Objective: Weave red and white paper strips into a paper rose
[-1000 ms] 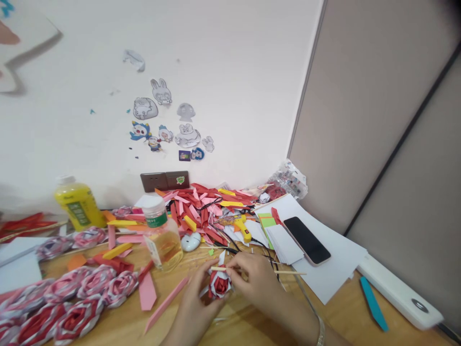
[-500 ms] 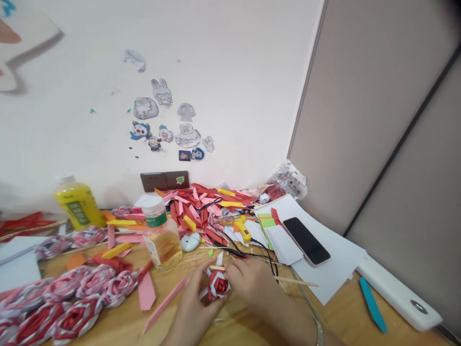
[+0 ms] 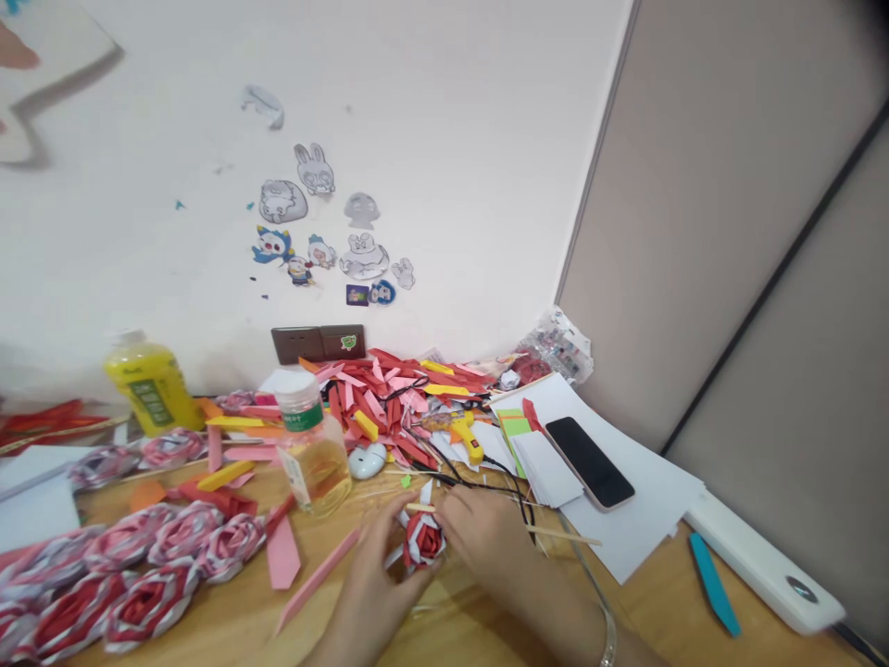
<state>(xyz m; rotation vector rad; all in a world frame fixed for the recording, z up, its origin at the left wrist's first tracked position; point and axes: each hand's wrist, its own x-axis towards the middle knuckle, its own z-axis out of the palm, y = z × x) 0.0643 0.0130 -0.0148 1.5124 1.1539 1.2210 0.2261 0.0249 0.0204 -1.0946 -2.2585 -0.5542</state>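
My left hand (image 3: 379, 579) is curled around a small red-and-white paper rose (image 3: 423, 540), thumb below it and fingers behind. White paper ends stick out at its side and top. My right hand (image 3: 490, 537) is closed beside the rose, its fingertips on a thin wooden stick (image 3: 420, 508) that lies across the flower's upper edge. A pale stick end (image 3: 566, 534) shows beyond the right hand; it looks like the same stick, with the middle hidden by the hand. Several finished paper roses (image 3: 151, 604) in pink, red and white lie at the left.
Behind my hands are a jar of amber liquid (image 3: 316, 463), a white earbud case (image 3: 367, 460), a yellow glue gun (image 3: 465, 435) with black cable, and piled folded paper strips (image 3: 379, 398). Rightward lie a phone (image 3: 590, 461), white sheets (image 3: 625, 547) and a white power strip (image 3: 770, 565).
The rose has turned slightly in my left hand, showing a different face of the spiral. The stick end beyond my right hand has shifted a little left. The view has tilted slightly.
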